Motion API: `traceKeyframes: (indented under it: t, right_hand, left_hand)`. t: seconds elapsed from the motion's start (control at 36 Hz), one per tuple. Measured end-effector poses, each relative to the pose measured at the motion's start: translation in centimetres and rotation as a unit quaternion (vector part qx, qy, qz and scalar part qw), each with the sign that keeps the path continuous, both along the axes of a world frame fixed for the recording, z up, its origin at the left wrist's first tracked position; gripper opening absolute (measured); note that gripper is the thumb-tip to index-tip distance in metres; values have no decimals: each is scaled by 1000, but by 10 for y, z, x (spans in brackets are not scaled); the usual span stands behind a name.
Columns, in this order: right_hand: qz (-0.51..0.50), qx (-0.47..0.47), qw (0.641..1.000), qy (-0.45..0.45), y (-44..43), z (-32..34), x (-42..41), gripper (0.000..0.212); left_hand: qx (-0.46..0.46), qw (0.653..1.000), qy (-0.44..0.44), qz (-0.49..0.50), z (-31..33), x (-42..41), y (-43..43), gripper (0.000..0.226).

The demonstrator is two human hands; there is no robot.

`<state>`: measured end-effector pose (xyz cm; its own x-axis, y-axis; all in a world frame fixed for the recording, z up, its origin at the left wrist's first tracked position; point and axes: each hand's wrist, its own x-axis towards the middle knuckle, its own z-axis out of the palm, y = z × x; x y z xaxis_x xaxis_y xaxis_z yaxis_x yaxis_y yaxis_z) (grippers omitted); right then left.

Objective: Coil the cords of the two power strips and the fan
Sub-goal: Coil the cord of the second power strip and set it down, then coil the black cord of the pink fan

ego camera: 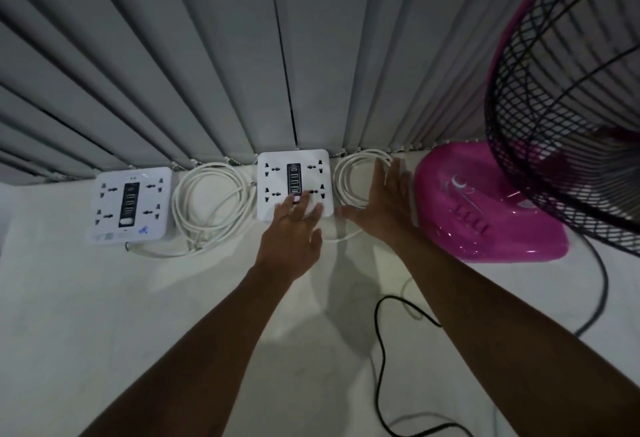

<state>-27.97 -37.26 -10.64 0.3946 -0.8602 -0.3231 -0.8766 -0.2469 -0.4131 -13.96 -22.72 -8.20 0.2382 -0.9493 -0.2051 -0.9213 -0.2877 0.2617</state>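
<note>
Two white square power strips lie on the white floor by the blinds: the left strip and the middle strip. A white cord coil lies between them. A second white coil lies right of the middle strip. My left hand rests flat on the middle strip's near edge, fingers spread. My right hand is flat and open over the second coil's right side. The pink fan base stands at the right, its black cage above. The fan's black cord snakes loose across the floor.
Grey vertical blinds hang along the back, reaching the floor. The white floor stretches toward me. The fan cage overhangs the right side at hand height. A stretch of black cord curves behind the fan base.
</note>
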Motion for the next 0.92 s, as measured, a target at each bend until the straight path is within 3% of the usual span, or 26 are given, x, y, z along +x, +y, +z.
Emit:
traceKeyframes:
  t: [0.08,0.19,0.25,0.36,0.47,0.58,0.69,0.81,0.92]
  right_hand:
    - [-16,-67,996,-54,9,1,-9,111]
    - [-52,-134,972,-187,35,10,-37,57]
    - [-60,-152,956,-242,58,15,-55,40]
    - [-133,-175,944,-247,97,28,-93,46]
    - [-269,-204,920,-198,126,32,-134,54]
    - [-380,-101,909,-137,133,33,-171,49]
    - [-294,-32,955,-5,139,25,-201,40]
    - [-283,31,956,-68,133,24,-224,16]
    - [-256,66,959,-103,126,28,-237,23]
  left_hand:
    - [19,1000,20,12,4,4,-5,52]
    - [57,997,42,6,10,6,-14,53]
    - [52,998,41,-7,11,7,-11,54]
    - [-27,997,43,-61,10,-1,8,51]
    - [-21,991,101,-89,7,-23,33,48]
    - [31,988,114,-98,0,-49,61,49]
    - [76,986,142,-50,-4,-71,86,48]
    - [16,987,161,-1,3,-96,91,44]
    - [-75,971,225,7,31,-134,78,26]
